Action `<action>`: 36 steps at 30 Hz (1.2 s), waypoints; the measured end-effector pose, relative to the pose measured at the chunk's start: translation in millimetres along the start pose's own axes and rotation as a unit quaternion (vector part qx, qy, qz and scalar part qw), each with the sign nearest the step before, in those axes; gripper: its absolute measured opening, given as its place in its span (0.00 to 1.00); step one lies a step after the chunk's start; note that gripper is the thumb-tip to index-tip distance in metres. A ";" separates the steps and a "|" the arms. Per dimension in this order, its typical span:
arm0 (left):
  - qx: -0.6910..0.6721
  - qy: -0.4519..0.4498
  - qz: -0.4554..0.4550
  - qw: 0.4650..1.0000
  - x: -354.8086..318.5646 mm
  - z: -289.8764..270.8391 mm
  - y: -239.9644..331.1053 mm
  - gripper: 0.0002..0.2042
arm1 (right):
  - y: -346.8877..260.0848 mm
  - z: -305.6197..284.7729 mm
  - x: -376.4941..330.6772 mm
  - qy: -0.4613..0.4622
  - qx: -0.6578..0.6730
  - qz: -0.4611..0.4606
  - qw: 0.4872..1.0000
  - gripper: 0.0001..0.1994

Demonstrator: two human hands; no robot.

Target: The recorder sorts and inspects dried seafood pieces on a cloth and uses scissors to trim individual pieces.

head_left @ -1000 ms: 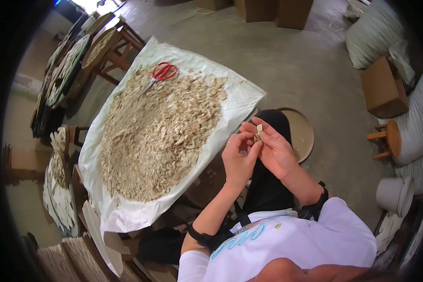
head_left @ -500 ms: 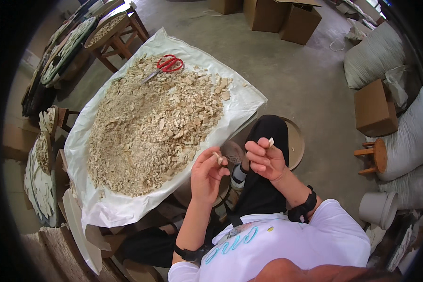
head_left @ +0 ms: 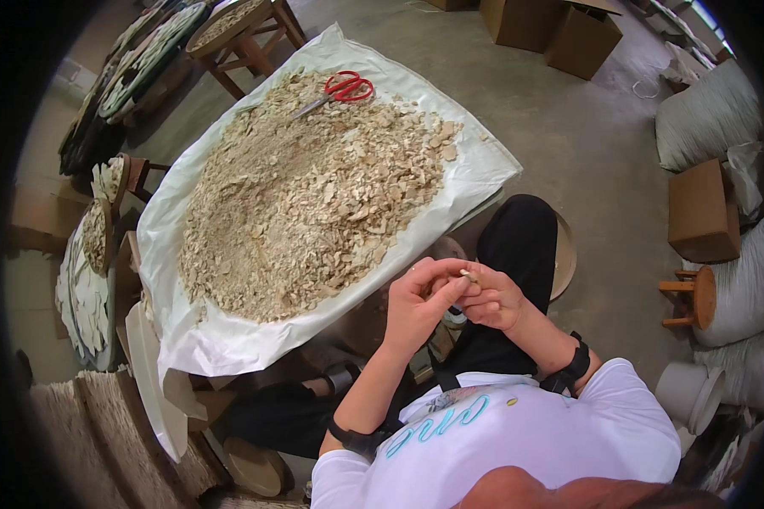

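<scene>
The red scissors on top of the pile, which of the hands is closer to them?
Left. The left hand sits at the near edge of the pile, on the side towards the red scissors. The right hand is just beyond it, slightly farther away. Both are far from them.

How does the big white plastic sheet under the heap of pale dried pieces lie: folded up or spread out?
Spread out. The white plastic sheet lies flat under the heap of pale dried pieces, its edges showing all round.

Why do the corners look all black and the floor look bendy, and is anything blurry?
In the head view, the fisheye lens leaves a black rim and bends straight edges near it, like the cardboard boxes. Soft daylight, weak shadows, no glare. The pale pile, red scissors and both hands, left hand, right hand, look sharp.
</scene>
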State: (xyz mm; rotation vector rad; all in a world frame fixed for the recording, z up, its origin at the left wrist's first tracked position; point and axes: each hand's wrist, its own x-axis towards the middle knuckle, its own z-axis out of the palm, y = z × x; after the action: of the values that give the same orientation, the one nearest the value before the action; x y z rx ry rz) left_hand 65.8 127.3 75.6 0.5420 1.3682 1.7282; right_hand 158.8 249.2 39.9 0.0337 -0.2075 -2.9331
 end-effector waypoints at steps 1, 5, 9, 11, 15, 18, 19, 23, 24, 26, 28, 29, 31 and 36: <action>0.013 0.019 0.027 0.999 -0.9 0.5 -1.7 0.08 | 3.0 4.8 2.5 0.050 0.000 0.006 0.999 0.11; -0.004 0.077 -0.001 0.997 -2.8 -2.6 3.0 0.06 | -0.2 1.4 6.9 0.132 -0.040 0.031 0.990 0.11; -0.077 0.143 -0.064 0.985 -3.0 -11.3 -3.0 0.05 | 7.8 18.8 9.0 0.225 -0.400 -0.078 0.885 0.10; -0.065 0.145 -0.062 0.985 -3.7 -11.8 -1.4 0.05 | 11.0 20.6 9.4 0.229 -0.508 -0.105 0.823 0.10; -0.003 0.155 -0.012 0.988 -4.0 -11.3 -0.7 0.06 | 13.9 33.2 12.5 0.231 -0.712 -0.139 0.648 0.09; 0.106 0.143 0.067 0.982 -4.4 -18.3 -9.2 0.05 | 18.4 35.9 16.9 0.236 -0.738 -0.165 0.611 0.08; 0.107 0.144 0.069 0.981 -4.3 -19.8 -11.8 0.05 | 18.2 36.6 17.4 0.233 -0.739 -0.166 0.610 0.08; 0.258 0.146 0.188 0.936 -4.2 -19.5 -11.1 0.03 | 14.7 31.7 17.9 0.244 -0.789 -0.154 0.542 0.07; 0.350 0.148 0.237 0.894 -4.6 -18.6 -8.2 0.03 | 13.5 29.4 18.6 0.243 -0.797 -0.158 0.530 0.07; 0.356 0.151 0.252 0.887 -5.8 -13.6 -6.0 0.03 | 9.7 31.2 19.2 0.263 -0.716 -0.114 0.637 0.07; 0.361 0.152 0.287 0.874 -7.7 -11.9 -7.3 0.03 | 5.7 32.9 19.4 0.275 -0.620 -0.065 0.732 0.06; 0.362 0.152 0.287 0.874 -7.3 -13.0 -8.7 0.03 | 3.6 32.9 19.3 0.270 -0.568 -0.048 0.776 0.06; 0.282 0.141 0.236 0.919 -5.2 -15.4 -11.8 0.03 | 1.3 31.5 18.4 0.265 -0.513 -0.030 0.816 0.06; -0.043 0.127 -0.015 0.991 -3.5 -29.2 -12.9 0.04 | -0.3 23.4 13.5 0.050 -0.196 -0.019 0.979 0.09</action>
State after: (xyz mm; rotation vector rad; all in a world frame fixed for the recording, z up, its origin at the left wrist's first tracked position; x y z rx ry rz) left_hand 50.1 108.4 55.1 0.2570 1.4589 1.8700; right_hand 144.7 249.9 63.0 0.1256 0.3898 -2.9436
